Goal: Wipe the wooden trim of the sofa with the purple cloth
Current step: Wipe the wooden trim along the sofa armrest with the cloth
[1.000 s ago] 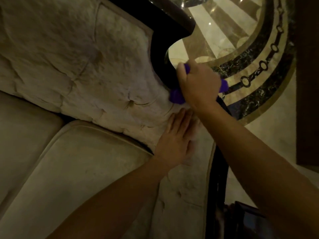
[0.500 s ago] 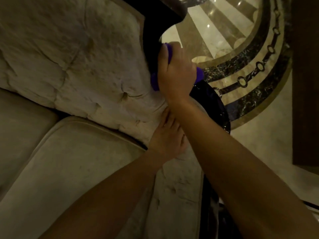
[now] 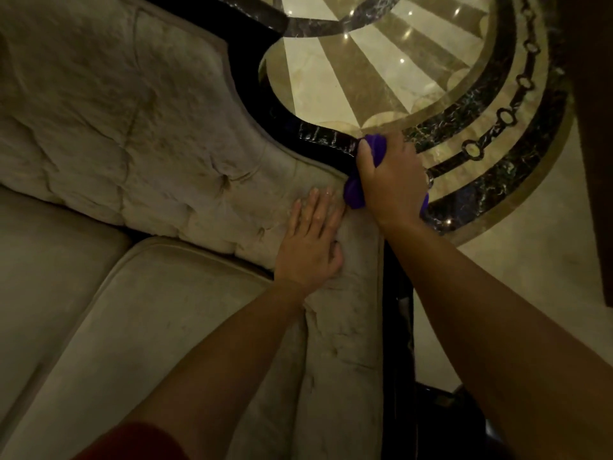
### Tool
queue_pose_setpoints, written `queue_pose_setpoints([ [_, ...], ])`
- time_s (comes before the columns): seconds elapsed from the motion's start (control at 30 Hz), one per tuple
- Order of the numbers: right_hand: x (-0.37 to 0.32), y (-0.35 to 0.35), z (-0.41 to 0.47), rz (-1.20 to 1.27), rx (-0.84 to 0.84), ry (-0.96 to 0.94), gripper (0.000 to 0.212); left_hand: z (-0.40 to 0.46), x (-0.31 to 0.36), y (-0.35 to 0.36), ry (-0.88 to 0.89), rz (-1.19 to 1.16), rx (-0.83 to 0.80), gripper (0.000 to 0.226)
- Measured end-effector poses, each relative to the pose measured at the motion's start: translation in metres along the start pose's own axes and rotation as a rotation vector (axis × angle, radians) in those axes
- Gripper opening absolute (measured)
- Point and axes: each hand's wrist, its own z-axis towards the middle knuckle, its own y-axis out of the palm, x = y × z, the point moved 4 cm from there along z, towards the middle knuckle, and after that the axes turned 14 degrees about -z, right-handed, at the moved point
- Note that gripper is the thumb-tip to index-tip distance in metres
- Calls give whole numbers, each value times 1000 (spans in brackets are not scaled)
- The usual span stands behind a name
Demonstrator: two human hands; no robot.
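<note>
Two bare hands work at the right end of a tufted beige sofa (image 3: 139, 134). The right hand (image 3: 391, 180) is closed around a bunched purple cloth (image 3: 354, 194), fingers wrapped over it and thumb lying along the near side, and presses the cloth onto the dark glossy wooden trim (image 3: 318, 136) where the curved top edge of the backrest dips toward the arm of the sofa. Purple fabric shows past the hand on three sides: above the thumb, below the palm at the left, and a small sliver at the right by the wrist. The left hand (image 3: 311, 240) lies flat on the upholstery just near of the cloth, palm down, fingers straight and held close together, fingertips almost at the cloth. Both forearms reach in from the near edge. To the left and near, two smooth seat cushions (image 3: 99, 343) meet the backrest. Beyond the trim, on the far right, a polished marble floor (image 3: 381, 61) shows a circular inlay with dark bands and a chain pattern.
</note>
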Motion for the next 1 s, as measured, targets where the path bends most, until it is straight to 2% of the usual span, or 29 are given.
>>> queue_pose_setpoints([
  [0.17, 43, 2, -41, 53, -30, 71, 57, -2, -4, -2, 26, 90, -49, 78],
  [0.27, 70, 13, -93, 94, -50, 191, 63, -4, 5, -4, -40, 125, -54, 78],
  [0.4, 108, 29, -197, 38, -236, 336, 70, -21, 46, -2, -344, -42, -10, 70],
  [0.57, 131, 25, -303, -91, -389, 405, 71, -75, 88, 12, -667, -470, -31, 67],
  [0.67, 130, 16, -341, -126, -406, 433, 71, -133, 106, 38, -959, -666, -183, 63],
  [0.77, 131, 8, -378, -131, -420, 468, 71, -187, 128, 49, -1123, -802, -255, 54],
  [0.87, 130, -8, -420, -91, -409, 516, 72, -231, 145, 29, -1239, -797, -410, 55],
  [1.0, 132, -31, -470, -84, -574, 533, 74, -273, 162, -22, -1537, -999, -622, 56],
])
